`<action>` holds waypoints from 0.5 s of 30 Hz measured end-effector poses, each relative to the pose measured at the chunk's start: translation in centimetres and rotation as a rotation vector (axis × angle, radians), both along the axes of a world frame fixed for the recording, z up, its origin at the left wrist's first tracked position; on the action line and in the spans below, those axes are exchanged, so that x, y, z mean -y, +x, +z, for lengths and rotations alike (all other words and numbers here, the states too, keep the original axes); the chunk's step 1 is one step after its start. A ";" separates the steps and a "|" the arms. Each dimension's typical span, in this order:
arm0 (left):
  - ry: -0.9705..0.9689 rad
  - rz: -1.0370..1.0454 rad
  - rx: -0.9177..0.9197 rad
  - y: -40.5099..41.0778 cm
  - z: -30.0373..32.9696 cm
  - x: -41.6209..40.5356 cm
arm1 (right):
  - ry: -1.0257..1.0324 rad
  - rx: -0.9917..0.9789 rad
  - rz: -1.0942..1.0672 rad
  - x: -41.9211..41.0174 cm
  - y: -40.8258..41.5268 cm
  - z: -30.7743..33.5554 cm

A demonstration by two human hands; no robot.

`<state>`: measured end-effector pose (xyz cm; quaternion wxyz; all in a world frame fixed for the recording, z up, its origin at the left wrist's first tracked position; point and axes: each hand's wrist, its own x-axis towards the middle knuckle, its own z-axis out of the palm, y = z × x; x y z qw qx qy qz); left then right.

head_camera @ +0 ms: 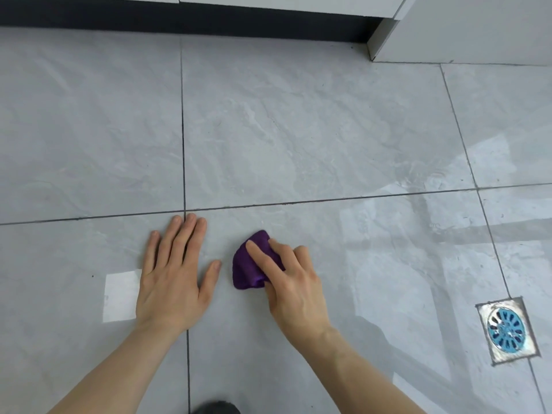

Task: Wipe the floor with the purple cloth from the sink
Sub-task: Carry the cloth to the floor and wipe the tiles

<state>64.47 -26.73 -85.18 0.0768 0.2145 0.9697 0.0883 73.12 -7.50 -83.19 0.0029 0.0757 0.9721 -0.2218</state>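
A bunched-up purple cloth [246, 268] lies on the grey tiled floor [298, 130] in the lower middle of the head view. My right hand [291, 282] presses down on it, fingers curled over its right side and the index finger stretched across the top. My left hand [173, 273] lies flat on the floor just left of the cloth, fingers spread and holding nothing. Part of the cloth is hidden under my right hand.
A square floor drain with a blue grate [506, 330] sits at the lower right. White cabinets with a dark toe-kick [179, 20] run along the far edge, and a white panel corner [379, 43] stands at the upper right. A dark shoe tip [216, 408] shows at the bottom edge.
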 end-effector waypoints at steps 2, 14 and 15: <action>0.008 -0.007 0.005 0.0 0.0 0.1 | -0.045 0.005 0.006 0.0 0.6 0.5; 0.248 -0.486 0.290 -1.2 4.7 -3.0 | -0.282 0.037 0.016 -1.3 1.0 2.8; 0.226 -0.510 0.291 -0.9 4.7 -3.4 | -0.264 0.031 0.006 -1.4 1.1 2.6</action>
